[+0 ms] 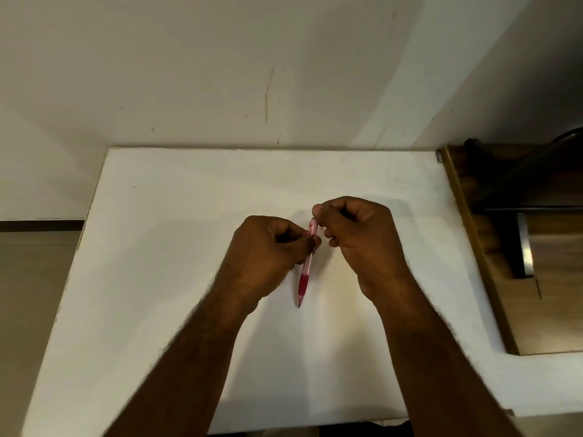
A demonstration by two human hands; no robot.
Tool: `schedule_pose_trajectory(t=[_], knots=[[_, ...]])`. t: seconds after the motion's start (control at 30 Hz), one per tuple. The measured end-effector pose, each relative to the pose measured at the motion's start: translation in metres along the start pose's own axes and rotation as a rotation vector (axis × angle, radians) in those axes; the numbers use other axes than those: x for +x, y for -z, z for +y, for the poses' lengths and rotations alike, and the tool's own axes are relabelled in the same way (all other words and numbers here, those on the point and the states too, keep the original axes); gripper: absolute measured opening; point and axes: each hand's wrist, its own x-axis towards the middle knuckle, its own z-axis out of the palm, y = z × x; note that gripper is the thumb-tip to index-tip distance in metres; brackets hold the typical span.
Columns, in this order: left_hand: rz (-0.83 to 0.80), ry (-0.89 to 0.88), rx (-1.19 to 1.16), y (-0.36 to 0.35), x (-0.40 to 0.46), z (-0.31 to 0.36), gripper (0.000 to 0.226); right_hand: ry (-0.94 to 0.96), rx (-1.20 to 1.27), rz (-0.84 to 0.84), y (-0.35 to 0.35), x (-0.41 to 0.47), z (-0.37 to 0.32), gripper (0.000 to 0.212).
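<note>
Both hands on the pink pen, up over the white surface

My left hand (268, 250) pinches the pen (306, 266) around its middle, fingers curled round the barrel. My right hand (356, 234) grips the top end with curled fingertips. The pen hangs nearly upright, tip pointing down toward me, darker red grip near the tip, above the surface (157, 247). There's a wooden cabinet (549, 310) off to my right.

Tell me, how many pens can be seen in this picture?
1. The pink pen is over the middle of the white table; the left hand pinches its upper barrel and the right hand grips its top end. None seems hidden.
</note>
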Motion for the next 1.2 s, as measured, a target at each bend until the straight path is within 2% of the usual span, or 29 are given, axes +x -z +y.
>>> schedule_pose_trajectory(t=[0.1, 0.23, 0.37, 0.47, 0.63, 0.73, 0.87, 0.93, 1.0, 1.07, 1.13, 1.2], knots=[[-0.015, 0.014, 0.014, -0.001, 0.0, 0.001, 0.013, 0.041, -0.053, 0.041, -0.001, 0.002, 0.002, 0.011], [-0.038, 0.023, 0.002, -0.001, -0.002, 0.001, 0.016, 0.067, 0.002, 0.163, 0.006, 0.007, 0.006, 0.014], [-0.019, -0.002, -0.018, 0.001, -0.002, 0.001, 0.016, 0.122, -0.283, 0.186, 0.012, 0.009, 0.019, 0.006], [-0.022, 0.001, -0.021, 0.0, -0.002, 0.001, 0.016, 0.131, -0.483, 0.137, 0.009, 0.009, 0.027, 0.011], [-0.023, -0.005, -0.015, 0.0, -0.002, -0.001, 0.016, 0.172, -0.616, 0.116, 0.008, 0.01, 0.031, 0.013], [-0.025, -0.002, -0.018, 0.001, -0.001, -0.001, 0.015, 0.172, -0.607, 0.115, 0.009, 0.011, 0.029, 0.014], [-0.026, 0.011, -0.055, 0.003, -0.001, -0.002, 0.016, 0.134, -0.388, 0.213, 0.025, 0.009, 0.018, 0.007], [-0.019, 0.019, -0.065, 0.004, -0.001, -0.002, 0.016, 0.068, -0.235, 0.107, 0.034, 0.004, 0.01, 0.01], [-0.009, 0.021, -0.063, 0.003, -0.001, -0.001, 0.016, -0.02, -0.152, -0.128, 0.037, -0.006, 0.003, 0.013], [-0.01, 0.016, -0.079, 0.002, -0.001, 0.0, 0.015, -0.1, -0.13, -0.301, 0.033, -0.015, -0.002, 0.005], [-0.008, 0.012, -0.09, 0.001, -0.002, 0.001, 0.014, -0.146, -0.145, -0.36, 0.028, -0.02, -0.004, 0.014], [-0.003, 0.018, -0.077, 0.001, -0.002, 0.0, 0.014, -0.167, -0.172, -0.348, 0.023, -0.02, -0.007, 0.015]])
